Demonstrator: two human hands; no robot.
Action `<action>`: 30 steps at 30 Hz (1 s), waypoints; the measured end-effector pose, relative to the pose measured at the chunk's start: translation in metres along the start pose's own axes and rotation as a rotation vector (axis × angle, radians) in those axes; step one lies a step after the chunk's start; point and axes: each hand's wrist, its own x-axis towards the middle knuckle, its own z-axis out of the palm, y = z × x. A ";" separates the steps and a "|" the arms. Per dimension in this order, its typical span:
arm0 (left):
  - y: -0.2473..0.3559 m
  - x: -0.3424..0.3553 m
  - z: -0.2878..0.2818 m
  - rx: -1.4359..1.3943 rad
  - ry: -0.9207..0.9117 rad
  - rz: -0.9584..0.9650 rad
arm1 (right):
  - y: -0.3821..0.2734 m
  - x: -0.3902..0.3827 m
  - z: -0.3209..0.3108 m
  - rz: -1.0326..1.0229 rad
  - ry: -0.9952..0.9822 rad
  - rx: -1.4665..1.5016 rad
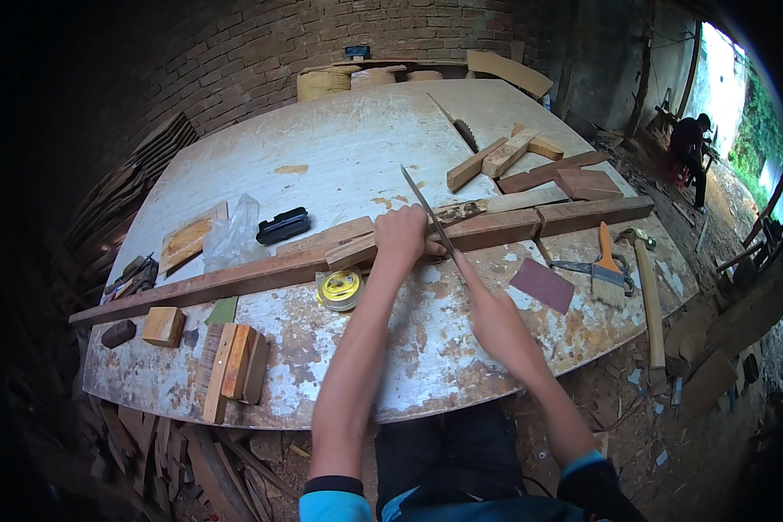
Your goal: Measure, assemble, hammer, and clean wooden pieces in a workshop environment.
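My left hand [401,235] presses down on a short wooden block [350,252] that lies against a long reddish wooden plank [235,280] running across the worn white table [339,157]. My right hand [496,320] grips the handle of a thin hand saw [426,209], whose blade slants up and away past my left hand across the wood. A yellow tape measure [340,289] lies just left of my left forearm.
A brush [611,277], hammer [648,296] and dark sandpaper sheet [542,284] lie at the right. Wood offcuts [505,157] sit farther back; more blocks [233,365], a black object [283,225] and a plastic bag [231,233] at left. A person [689,148] crouches outside, far right.
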 end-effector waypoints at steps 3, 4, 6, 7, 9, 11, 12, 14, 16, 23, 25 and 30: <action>-0.003 0.005 0.001 -0.059 0.005 0.033 | 0.000 0.011 -0.007 -0.011 -0.023 0.014; -0.002 0.003 -0.002 -0.049 0.004 0.038 | -0.006 0.024 -0.009 0.035 -0.032 0.037; 0.016 0.011 -0.005 -0.043 0.057 0.078 | 0.006 0.075 -0.010 -0.005 0.035 0.091; 0.018 0.011 -0.006 -0.042 0.056 0.078 | 0.006 0.086 -0.008 0.023 0.026 0.096; 0.000 -0.002 -0.008 -0.033 0.045 0.028 | -0.010 0.051 -0.003 0.018 -0.030 0.102; -0.008 -0.009 0.010 -0.072 0.172 0.084 | -0.002 0.021 0.005 0.009 -0.025 0.082; 0.001 -0.003 0.007 -0.068 0.114 0.072 | 0.012 0.009 0.007 -0.157 0.116 -0.006; 0.012 0.001 0.002 -0.078 0.045 0.054 | 0.018 0.017 0.007 -0.293 0.238 -0.090; 0.013 -0.001 -0.003 -0.082 0.028 0.049 | -0.005 0.064 -0.005 -0.022 0.055 0.074; 0.010 0.001 0.003 -0.059 0.072 0.080 | -0.011 0.044 0.009 0.106 0.017 0.001; 0.011 0.006 0.003 -0.086 0.056 0.058 | -0.007 0.047 0.007 0.133 0.013 0.042; 0.009 0.003 -0.005 -0.102 0.036 0.028 | -0.016 0.052 -0.003 0.125 -0.010 0.034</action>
